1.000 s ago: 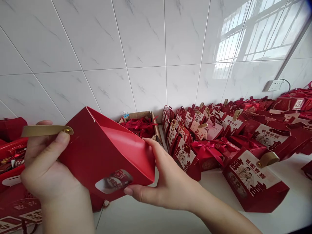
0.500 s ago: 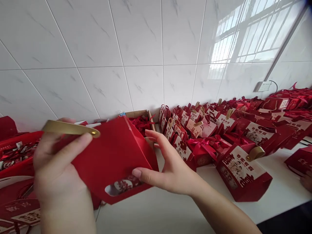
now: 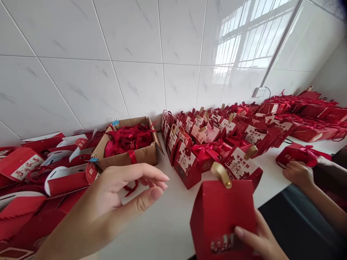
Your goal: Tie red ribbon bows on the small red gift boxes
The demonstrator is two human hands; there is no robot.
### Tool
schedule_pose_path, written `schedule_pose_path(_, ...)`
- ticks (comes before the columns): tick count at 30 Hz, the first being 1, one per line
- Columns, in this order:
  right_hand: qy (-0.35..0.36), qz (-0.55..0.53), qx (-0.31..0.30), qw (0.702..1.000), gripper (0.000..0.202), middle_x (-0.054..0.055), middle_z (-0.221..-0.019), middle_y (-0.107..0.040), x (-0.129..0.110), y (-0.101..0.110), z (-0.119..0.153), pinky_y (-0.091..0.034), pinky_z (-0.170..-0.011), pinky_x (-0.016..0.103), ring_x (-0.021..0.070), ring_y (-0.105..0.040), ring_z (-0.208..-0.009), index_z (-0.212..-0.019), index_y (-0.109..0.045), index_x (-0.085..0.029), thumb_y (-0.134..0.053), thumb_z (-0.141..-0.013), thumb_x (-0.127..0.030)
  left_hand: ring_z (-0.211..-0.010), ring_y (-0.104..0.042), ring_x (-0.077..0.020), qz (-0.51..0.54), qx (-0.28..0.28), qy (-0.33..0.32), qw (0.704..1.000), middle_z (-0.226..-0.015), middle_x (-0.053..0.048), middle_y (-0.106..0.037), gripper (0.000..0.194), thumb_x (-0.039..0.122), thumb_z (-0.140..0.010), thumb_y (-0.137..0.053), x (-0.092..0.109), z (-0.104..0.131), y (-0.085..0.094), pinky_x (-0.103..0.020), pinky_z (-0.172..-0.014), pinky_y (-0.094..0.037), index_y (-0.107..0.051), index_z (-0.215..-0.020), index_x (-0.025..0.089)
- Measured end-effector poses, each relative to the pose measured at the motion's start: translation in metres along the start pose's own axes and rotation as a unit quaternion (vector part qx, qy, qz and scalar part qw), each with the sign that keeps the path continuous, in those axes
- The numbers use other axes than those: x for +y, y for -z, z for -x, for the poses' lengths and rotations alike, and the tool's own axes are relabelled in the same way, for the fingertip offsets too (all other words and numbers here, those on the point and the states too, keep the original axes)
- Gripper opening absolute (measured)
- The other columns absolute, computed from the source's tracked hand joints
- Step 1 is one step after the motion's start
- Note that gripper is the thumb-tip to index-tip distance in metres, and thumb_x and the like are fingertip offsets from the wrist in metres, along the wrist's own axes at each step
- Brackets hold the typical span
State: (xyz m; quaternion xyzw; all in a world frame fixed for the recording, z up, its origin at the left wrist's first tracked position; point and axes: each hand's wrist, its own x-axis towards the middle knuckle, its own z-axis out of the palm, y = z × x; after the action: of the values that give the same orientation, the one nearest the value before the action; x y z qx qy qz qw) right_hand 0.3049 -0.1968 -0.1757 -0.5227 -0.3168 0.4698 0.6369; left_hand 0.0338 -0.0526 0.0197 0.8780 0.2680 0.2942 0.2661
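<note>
A red gift box [image 3: 222, 207] with a gold strap handle [image 3: 222, 175] and a small clear window stands upright in the grip of my right hand [image 3: 260, 236], thumb across its front. Something patterned shows through the window. My left hand [image 3: 119, 202] is over the table, fingers apart and bent, with nothing in it. Behind it sits an open cardboard box [image 3: 143, 156] full of dark red ribbons [image 3: 130, 137]; one ribbon hangs over its front edge. Just beyond the held box is another red gift box [image 3: 240, 166] with white printed panel and gold strap.
Many finished-looking red boxes [image 3: 187, 164] line the tiled wall, from the middle to the far right. Unfolded red cartons [image 3: 67, 180] pile up at left. At right, another person's hand [image 3: 299, 175] holds a red box with a ribbon bow [image 3: 309, 153]. A wall socket [image 3: 259, 92] sits behind.
The gift box has moved from between both hands at the left over to the right, in my right hand alone. My left hand has let go of it. The view has turned somewhat.
</note>
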Motion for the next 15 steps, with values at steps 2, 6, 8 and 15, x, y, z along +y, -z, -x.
schedule_pose_path(2,0.006,0.017,0.058,0.998,0.06,0.009,-0.11,-0.069,0.005,0.028,-0.012,-0.057,-0.078,0.044,0.0327,-0.066,-0.098,-0.12,-0.054,-0.027,-0.077,-0.066,-0.039,-0.072,-0.067,-0.0153,-0.004,0.012,0.009,1.0,-0.079,0.001,-0.071,0.015,0.028,-0.081,-0.06,-0.006,0.0,0.001,-0.017,-0.056,-0.052,-0.067,-0.093,0.029)
schedule_pose_path(6,0.056,0.059,0.103,0.991,0.063,0.009,-0.112,-0.068,-0.003,0.066,-0.042,-0.057,-0.079,0.044,0.0317,-0.065,-0.099,-0.122,-0.054,-0.024,-0.079,-0.065,-0.035,-0.063,-0.066,-0.0129,-0.017,0.056,0.021,0.998,-0.073,0.002,-0.07,0.009,0.031,-0.081,-0.061,-0.011,-0.003,0.001,-0.016,-0.054,-0.051,-0.067,-0.086,0.027)
schedule_pose_path(8,0.094,0.091,0.126,0.983,0.062,0.009,-0.114,-0.067,-0.008,0.079,-0.051,-0.057,-0.082,0.041,0.0304,-0.064,-0.102,-0.121,-0.054,-0.023,-0.079,-0.065,-0.034,-0.062,-0.065,-0.0124,-0.022,0.07,0.025,0.997,-0.072,0.002,-0.07,0.009,0.033,-0.079,-0.063,-0.012,-0.006,0.001,-0.016,-0.055,-0.051,-0.066,-0.084,0.026)
schedule_pose_path(15,0.177,0.127,0.244,0.945,0.072,0.01,-0.116,-0.064,-0.003,0.116,-0.066,-0.054,-0.086,0.044,0.0323,-0.061,-0.105,-0.126,-0.052,-0.024,-0.078,-0.061,-0.041,-0.066,-0.065,-0.0143,-0.039,0.075,0.033,0.996,-0.075,0.0,-0.07,0.013,0.034,-0.077,-0.066,-0.02,-0.006,-0.001,-0.019,-0.057,-0.051,-0.067,-0.086,0.025)
